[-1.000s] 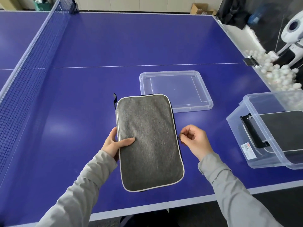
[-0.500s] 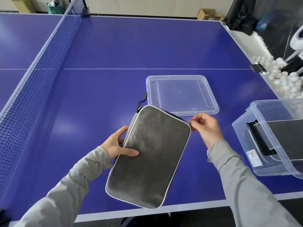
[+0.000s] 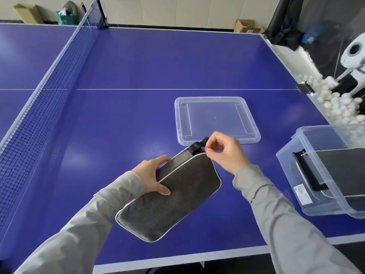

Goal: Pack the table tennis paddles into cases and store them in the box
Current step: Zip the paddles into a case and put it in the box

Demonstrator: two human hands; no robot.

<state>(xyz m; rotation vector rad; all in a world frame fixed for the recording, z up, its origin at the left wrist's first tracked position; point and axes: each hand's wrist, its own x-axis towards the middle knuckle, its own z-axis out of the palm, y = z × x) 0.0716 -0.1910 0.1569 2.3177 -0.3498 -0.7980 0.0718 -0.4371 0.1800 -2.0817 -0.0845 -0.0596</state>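
Observation:
A grey fabric paddle case (image 3: 173, 196) with white piping is tilted up off the blue table (image 3: 138, 76). My left hand (image 3: 152, 175) grips its left long edge, thumb on top. My right hand (image 3: 225, 153) pinches the zipper pull at the case's far corner, beside the black strap loop (image 3: 197, 145). No paddle shows; whatever the case holds is hidden. A clear plastic box (image 3: 296, 171) stands at the right table edge with another dark case (image 3: 343, 175) inside it.
The box's clear lid (image 3: 215, 119) lies flat on the table just beyond my hands. The net (image 3: 45, 91) runs along the left. Several white balls (image 3: 335, 103) sit in a tray beyond the right edge, beside a white machine (image 3: 353, 54).
The case has turned clockwise and lifted at its far end. My right hand has travelled with the zipper pull from the right side up around to the far corner. My left hand shifted to the edge.

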